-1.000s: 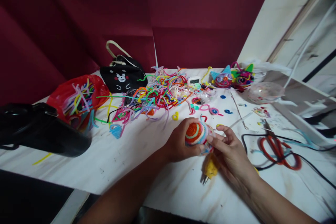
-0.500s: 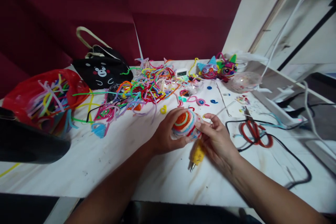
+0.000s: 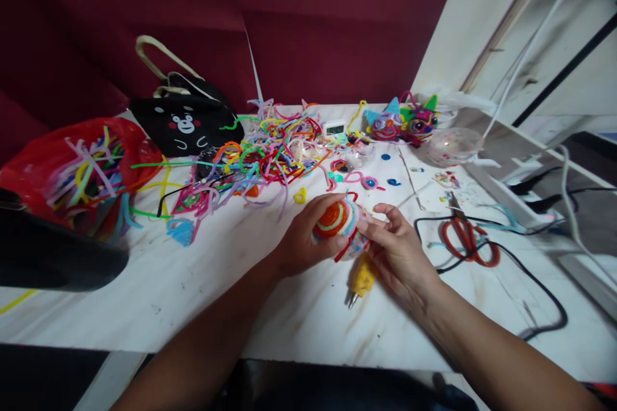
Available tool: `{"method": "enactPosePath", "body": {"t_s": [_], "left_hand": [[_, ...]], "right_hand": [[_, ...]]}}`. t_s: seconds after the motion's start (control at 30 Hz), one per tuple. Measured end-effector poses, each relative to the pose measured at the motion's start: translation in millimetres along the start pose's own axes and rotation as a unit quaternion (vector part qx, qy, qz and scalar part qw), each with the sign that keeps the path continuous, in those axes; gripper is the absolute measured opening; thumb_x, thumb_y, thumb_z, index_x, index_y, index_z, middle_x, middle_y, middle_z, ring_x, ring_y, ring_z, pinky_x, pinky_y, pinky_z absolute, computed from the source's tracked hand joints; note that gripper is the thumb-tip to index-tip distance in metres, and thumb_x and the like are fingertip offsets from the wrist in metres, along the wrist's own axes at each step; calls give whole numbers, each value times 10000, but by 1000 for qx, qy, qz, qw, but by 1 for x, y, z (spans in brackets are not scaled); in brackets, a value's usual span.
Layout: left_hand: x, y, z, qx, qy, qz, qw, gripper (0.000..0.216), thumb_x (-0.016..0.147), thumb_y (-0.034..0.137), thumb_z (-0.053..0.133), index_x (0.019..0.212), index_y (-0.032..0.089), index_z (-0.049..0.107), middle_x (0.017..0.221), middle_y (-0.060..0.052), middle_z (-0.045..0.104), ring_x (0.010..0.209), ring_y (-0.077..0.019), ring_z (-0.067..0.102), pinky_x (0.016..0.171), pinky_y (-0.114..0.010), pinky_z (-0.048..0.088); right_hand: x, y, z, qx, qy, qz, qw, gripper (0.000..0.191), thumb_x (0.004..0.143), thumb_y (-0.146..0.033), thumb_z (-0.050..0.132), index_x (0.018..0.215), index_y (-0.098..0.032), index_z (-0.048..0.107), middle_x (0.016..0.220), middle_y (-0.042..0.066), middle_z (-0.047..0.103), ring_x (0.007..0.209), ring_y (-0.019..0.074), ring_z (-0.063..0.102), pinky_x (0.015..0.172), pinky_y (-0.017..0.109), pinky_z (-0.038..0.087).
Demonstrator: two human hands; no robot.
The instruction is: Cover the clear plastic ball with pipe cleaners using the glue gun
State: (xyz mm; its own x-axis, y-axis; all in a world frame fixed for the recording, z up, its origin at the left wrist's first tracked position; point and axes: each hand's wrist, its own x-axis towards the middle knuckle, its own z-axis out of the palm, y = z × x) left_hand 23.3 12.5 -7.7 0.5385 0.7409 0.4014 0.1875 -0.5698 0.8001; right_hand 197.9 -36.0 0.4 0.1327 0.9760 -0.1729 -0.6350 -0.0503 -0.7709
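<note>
A ball wrapped in bands of orange, white, light blue and red pipe cleaner [image 3: 348, 221] is held above the table. My left hand [image 3: 299, 241] is wrapped round its left side, thumb across the front. On the right side, my right hand [image 3: 405, 253] presses the ball with thumb and fingertips. Just below the right hand is a yellow glue gun [image 3: 362, 277], its metal nozzle pointing down toward me; whether the lower fingers grip it or it rests on the table I cannot tell. A red end of pipe cleaner shows at the ball's lower edge.
Loose pipe cleaners [image 3: 274, 148] lie piled at the back, beside a black bag [image 3: 186, 122]. More fill a red bag [image 3: 19, 157] at left. Red-handled pliers [image 3: 467, 241], a black cable [image 3: 535, 273] and a clear plastic dome [image 3: 456, 144] are at right. Two decorated balls [image 3: 385, 122] stand behind.
My left thumb has moved up over the ball's front, and the ball has turned slightly. A red end now shows below it. My view has tilted down slightly.
</note>
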Motion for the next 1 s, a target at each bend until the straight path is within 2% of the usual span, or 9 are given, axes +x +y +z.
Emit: {"method": "enactPosePath", "body": {"t_s": [0.23,0.57,1.0], "left_hand": [[0,3,2,34,5,25,999,677,737,345,731,1359,215,496,1385,-132,554,1272,-314,545,1100,-459,435],[0,-1,-2,53,-11,63,997,667,717,233,681,1356,192,499,1389,-152,556,1293,-309,545,1115,-473,436],[0,8,-17,105,-72,80,989,712,714,143,659,1402,214,492,1439,-135,559,1341,-289,534,1143,-452,428]], "right_hand": [[-2,2,0,-7,-5,10,1000,644,529,-178,933,970,-258,469,643,-60,732,536,156,701,523,228,559],[-3,1,1,-9,-10,19,1000,647,523,-182,932,969,-260,470,624,-70,717,497,139,667,505,228,555],[-1,-3,3,13,-12,51,999,691,465,-156,951,951,-253,469,608,-61,711,484,131,659,490,208,544]]}}
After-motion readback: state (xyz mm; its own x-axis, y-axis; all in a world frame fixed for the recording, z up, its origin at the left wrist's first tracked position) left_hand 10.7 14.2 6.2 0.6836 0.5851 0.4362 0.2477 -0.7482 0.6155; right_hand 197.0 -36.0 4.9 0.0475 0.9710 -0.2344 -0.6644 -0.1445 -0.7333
